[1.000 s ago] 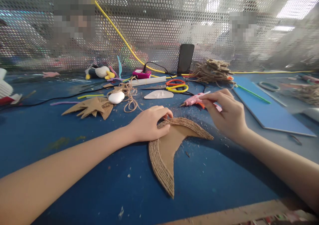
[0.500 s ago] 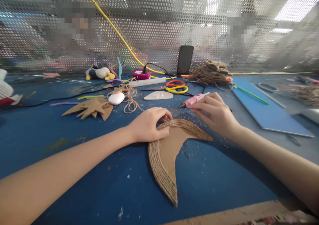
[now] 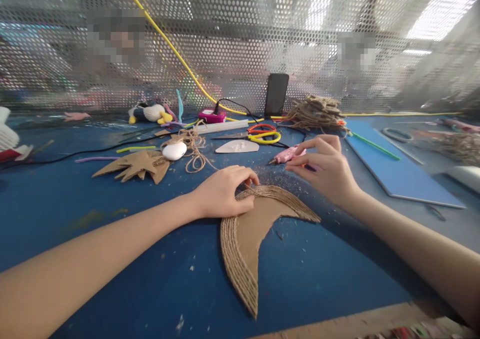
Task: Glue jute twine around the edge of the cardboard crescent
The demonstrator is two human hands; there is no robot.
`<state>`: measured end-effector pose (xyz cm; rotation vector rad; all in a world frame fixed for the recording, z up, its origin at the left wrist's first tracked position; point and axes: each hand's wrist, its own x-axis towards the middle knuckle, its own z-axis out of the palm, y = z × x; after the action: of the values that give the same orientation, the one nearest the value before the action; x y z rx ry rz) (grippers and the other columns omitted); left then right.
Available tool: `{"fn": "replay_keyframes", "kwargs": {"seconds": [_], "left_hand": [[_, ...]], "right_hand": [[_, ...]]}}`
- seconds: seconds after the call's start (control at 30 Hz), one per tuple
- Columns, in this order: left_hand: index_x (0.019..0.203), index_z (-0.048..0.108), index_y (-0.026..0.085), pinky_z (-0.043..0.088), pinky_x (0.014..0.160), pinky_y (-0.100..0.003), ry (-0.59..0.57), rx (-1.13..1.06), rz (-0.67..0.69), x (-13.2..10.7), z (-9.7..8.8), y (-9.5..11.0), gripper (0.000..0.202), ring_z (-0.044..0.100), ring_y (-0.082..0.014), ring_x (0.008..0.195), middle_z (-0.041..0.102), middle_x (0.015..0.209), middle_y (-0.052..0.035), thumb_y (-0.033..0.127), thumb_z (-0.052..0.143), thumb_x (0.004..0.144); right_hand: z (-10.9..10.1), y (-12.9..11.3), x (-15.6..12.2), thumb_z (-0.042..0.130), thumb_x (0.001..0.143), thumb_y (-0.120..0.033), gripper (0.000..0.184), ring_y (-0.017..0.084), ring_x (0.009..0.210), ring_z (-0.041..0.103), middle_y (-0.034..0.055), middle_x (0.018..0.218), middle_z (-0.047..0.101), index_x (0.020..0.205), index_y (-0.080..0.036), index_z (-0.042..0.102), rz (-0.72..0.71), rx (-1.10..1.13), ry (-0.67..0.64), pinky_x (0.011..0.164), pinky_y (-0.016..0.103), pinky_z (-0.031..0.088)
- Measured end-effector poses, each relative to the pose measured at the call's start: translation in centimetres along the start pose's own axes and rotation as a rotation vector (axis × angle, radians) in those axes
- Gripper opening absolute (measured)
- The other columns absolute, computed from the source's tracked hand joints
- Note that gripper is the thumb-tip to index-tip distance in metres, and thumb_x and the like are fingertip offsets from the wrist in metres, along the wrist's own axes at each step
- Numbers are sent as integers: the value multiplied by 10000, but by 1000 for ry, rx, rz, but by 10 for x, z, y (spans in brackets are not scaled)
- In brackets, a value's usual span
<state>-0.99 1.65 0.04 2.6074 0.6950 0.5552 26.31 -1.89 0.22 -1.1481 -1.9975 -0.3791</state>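
- Cardboard crescent [image 3: 248, 229], cord-edged: lower centre of frame, flat on blue table [image 3: 150, 279].
- Left hand [image 3: 227, 194]: curled narrow, holding crescent at upper edge.
- Right hand [image 3: 326, 171]: right of centre, fingers parted, at pink glue gun [image 3: 285, 155]; whether gripping, cannot tell.
- Scissors [image 3: 263, 142], red and yellow handles: above centre.
- Phone [image 3: 277, 94]: upright, upper centre.
- Jagged cardboard pieces [image 3: 131, 165]: left of centre.
- Blue board [image 3: 403, 169]: right side.

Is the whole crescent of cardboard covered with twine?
No, the twine lines only the outer curve, and the inner cardboard is bare.
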Motion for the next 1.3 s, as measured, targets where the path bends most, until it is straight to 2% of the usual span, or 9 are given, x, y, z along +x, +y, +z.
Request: {"fn": "replay_keyframes", "kwargs": {"seconds": [0.1,0.27,0.37,0.43,0.53,0.7,0.83,1.1,1.3], "left_hand": [[1042,617,180,504,842,-357,-1,-2,-5,0,-1,0,268,626,-200,900,658,956,-42,267,601,789],[1041,613,179,499,830,-350,-4,-13,-9,0,-1,0,266,623,-197,889,655,952,-38,268,605,791],[1043,611,179,502,826,-348,-12,-18,5,0,-1,-1,268,623,-195,881,658,960,-41,276,604,793],[1040,609,180,505,827,-350,-16,-17,11,0,0,-2,267,625,-196,883,662,969,-44,279,605,792],[1038,609,179,507,829,-354,-17,-17,8,0,0,-2,264,627,-198,889,664,979,-47,279,607,793],[1039,609,186,508,835,-355,-13,-17,9,-1,0,-3,261,628,-200,897,666,977,-46,275,606,795],[1037,609,184,505,836,-355,-10,-24,13,0,0,-3,262,626,-198,892,662,964,-43,274,613,790],[1039,614,177,506,840,-350,-14,-25,12,0,0,-2,267,626,-192,896,662,969,-41,269,614,789],[1034,621,181,509,845,-355,-16,-24,8,0,0,-2,262,628,-197,903,667,964,-45,280,605,792]], "right_hand": [[-2,2,0,739,856,-344,131,231,908,624,36,902,722,746,-276,717,122,30,100,856,461,519],[-1,12,-2,790,794,-362,171,212,810,697,32,847,747,709,-241,704,382,128,163,803,435,567],[0,21,-3,779,796,-414,163,212,751,713,37,827,767,781,-252,758,551,295,184,678,395,586],[1,25,-4,771,802,-426,163,215,769,725,38,873,784,854,-273,787,605,417,188,652,382,597],[-1,23,-2,756,822,-396,152,215,820,739,28,954,793,935,-303,799,597,502,105,695,387,618],[-7,5,3,731,850,-361,115,226,890,744,29,924,795,898,-282,799,499,538,-47,823,423,614],[-9,-4,3,735,844,-316,94,224,918,735,24,921,796,912,-278,787,464,479,-83,803,398,604],[-6,-2,3,627,871,-194,216,204,1057,704,-18,1064,776,980,-325,759,294,418,-204,921,405,578],[-4,6,-1,546,949,-254,213,210,1044,702,42,1148,749,1116,-287,674,240,378,-263,879,405,585]]}}
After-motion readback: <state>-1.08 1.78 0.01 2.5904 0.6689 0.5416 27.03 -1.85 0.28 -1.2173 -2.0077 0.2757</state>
